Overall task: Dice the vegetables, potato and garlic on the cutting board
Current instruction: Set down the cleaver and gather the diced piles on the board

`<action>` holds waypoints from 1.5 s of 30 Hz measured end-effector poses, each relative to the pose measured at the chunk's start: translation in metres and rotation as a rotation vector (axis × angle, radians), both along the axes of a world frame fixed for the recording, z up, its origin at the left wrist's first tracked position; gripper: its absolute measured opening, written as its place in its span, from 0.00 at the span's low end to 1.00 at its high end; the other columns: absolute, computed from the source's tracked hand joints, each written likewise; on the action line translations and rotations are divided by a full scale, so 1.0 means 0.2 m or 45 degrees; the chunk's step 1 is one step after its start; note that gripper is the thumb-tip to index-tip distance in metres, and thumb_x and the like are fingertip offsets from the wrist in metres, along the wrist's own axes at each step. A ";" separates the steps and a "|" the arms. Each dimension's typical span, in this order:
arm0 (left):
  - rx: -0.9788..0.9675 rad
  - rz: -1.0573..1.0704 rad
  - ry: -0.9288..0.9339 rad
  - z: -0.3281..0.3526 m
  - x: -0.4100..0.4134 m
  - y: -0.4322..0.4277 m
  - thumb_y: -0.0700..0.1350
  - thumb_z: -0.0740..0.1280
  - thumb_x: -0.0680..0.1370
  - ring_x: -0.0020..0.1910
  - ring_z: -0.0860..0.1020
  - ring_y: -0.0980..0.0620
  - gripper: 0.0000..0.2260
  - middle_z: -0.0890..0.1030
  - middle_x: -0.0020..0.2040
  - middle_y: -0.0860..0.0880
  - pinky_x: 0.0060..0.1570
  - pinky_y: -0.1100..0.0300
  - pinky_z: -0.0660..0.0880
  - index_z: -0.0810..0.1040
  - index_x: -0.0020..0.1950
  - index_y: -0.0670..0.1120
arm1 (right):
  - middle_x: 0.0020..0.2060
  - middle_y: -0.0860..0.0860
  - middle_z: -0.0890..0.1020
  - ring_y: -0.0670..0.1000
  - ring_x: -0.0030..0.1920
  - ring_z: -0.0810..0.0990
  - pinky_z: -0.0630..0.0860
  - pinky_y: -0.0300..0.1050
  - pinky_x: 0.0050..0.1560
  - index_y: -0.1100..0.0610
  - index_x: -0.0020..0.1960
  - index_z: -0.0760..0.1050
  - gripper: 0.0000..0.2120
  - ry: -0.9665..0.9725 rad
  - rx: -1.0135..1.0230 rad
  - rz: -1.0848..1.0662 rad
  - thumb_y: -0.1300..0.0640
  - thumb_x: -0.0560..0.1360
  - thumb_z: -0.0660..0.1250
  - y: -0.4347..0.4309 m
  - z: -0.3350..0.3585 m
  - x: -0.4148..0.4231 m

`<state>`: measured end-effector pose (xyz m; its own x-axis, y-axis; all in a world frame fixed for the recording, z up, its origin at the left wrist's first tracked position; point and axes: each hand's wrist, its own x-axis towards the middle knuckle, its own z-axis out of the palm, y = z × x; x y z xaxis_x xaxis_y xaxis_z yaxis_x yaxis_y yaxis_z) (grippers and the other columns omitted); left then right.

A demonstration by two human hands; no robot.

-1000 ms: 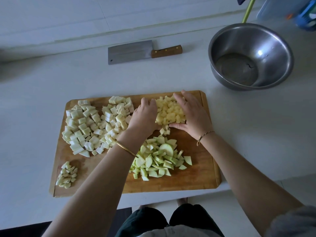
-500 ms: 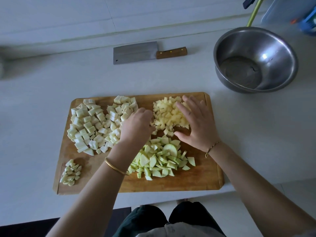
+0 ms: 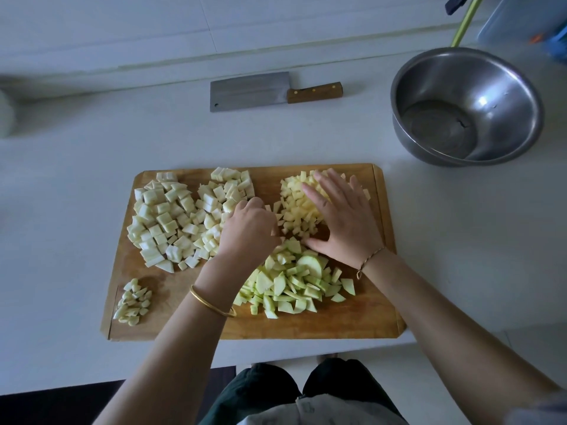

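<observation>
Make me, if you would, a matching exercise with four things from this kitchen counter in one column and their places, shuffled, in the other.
Things
1. rectangular steel cleaver with a wooden handle
2. round stainless steel bowl
3. small pile of pale chopped garlic
4. heap of small yellow potato dice

Places
A. near-left corner of the wooden cutting board
B. under the right hand, at that board's far right
C. flat on the white counter, beyond the board
D. on the counter, past the board's far-right corner

Pairs: 1-C, 2-D, 3-A, 4-B
</observation>
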<state>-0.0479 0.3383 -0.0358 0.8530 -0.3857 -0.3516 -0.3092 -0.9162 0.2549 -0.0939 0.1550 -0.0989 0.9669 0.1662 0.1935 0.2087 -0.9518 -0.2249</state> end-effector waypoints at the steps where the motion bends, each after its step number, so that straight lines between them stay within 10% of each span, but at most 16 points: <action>1: -0.008 0.017 -0.001 0.00 0.01 0.00 0.48 0.71 0.74 0.57 0.69 0.49 0.06 0.70 0.50 0.51 0.56 0.56 0.68 0.82 0.48 0.48 | 0.74 0.56 0.62 0.58 0.76 0.55 0.54 0.66 0.73 0.49 0.76 0.52 0.48 -0.005 -0.006 0.002 0.38 0.63 0.72 0.01 0.00 0.01; 11: 0.047 0.115 -0.226 -0.04 0.00 -0.06 0.39 0.68 0.76 0.56 0.70 0.48 0.13 0.70 0.56 0.48 0.42 0.59 0.64 0.69 0.57 0.45 | 0.75 0.56 0.62 0.57 0.76 0.55 0.53 0.64 0.73 0.50 0.76 0.53 0.45 -0.035 0.015 -0.093 0.39 0.67 0.70 -0.04 -0.03 0.02; 20: 0.080 0.058 -0.283 -0.04 0.01 -0.09 0.37 0.64 0.77 0.46 0.69 0.50 0.10 0.70 0.44 0.49 0.36 0.58 0.62 0.64 0.46 0.47 | 0.73 0.57 0.65 0.59 0.75 0.57 0.55 0.65 0.72 0.50 0.75 0.54 0.48 -0.087 -0.087 0.014 0.36 0.63 0.71 0.00 -0.02 0.03; 35: -0.383 0.242 -0.133 -0.04 -0.01 0.02 0.36 0.66 0.76 0.41 0.76 0.49 0.10 0.78 0.42 0.49 0.39 0.53 0.76 0.71 0.55 0.44 | 0.73 0.57 0.65 0.59 0.74 0.58 0.53 0.66 0.72 0.49 0.75 0.57 0.47 -0.186 -0.125 0.095 0.41 0.63 0.76 0.05 0.01 0.05; 39: -0.648 0.411 0.000 -0.03 0.00 0.05 0.34 0.70 0.73 0.43 0.77 0.54 0.11 0.78 0.43 0.53 0.41 0.65 0.74 0.75 0.52 0.44 | 0.72 0.56 0.66 0.61 0.74 0.59 0.54 0.68 0.71 0.46 0.68 0.71 0.34 -0.136 -0.126 0.189 0.45 0.64 0.76 0.07 0.03 0.07; 45: -0.425 0.222 -0.111 -0.06 -0.01 0.05 0.37 0.66 0.76 0.43 0.78 0.46 0.09 0.81 0.45 0.48 0.41 0.48 0.77 0.74 0.55 0.45 | 0.68 0.52 0.73 0.62 0.73 0.63 0.55 0.69 0.70 0.47 0.44 0.81 0.05 -0.166 -0.077 0.361 0.55 0.69 0.71 0.11 0.01 0.08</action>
<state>-0.0501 0.3487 -0.0472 0.9372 -0.3128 -0.1545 -0.1894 -0.8282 0.5275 -0.0770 0.1776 -0.0971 0.8480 0.4406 0.2947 0.4910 -0.8623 -0.1237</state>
